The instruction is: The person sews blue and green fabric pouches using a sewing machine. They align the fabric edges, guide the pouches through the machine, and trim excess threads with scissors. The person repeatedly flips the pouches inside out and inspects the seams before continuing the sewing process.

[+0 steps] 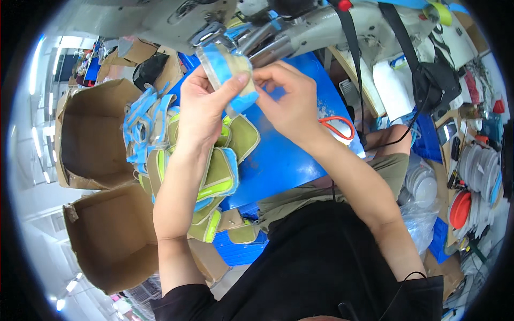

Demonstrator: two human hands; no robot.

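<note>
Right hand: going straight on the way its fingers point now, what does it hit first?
Likely the blue-and-beige piece gripped by the left hand. The right hand points leftward at its edge and may already touch it; depth is unclear there.

Looks like a sewing workshop, judging by the far sewing machine (316, 28), piled fabric pieces (220, 174) and cardboard boxes (110, 227) at left.

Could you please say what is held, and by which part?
The left hand holds a blue-and-beige fabric piece, thumb across its face; whether the right hand grips it is unclear.
</note>
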